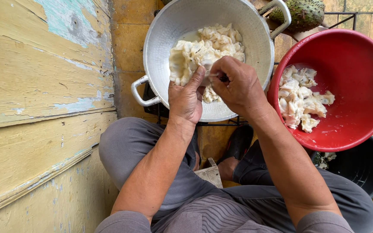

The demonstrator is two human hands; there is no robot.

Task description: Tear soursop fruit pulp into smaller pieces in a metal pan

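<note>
Currently:
left hand [187, 97]: fingers clamped on white fruit pulp [182, 58] over metal pot [160, 43]
right hand [238, 86]: fingers pinched together on same pulp
red basin [359, 64]: just right of the pot, rims near
wall [35, 108]: close left, peeling yellow boards

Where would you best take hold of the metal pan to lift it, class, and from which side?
Grip the metal pan by its two loop handles, one at lower left, one at upper right. Come from outside, opposite sides; they jut beyond the rim, clear of the white pulp and both hands.
</note>
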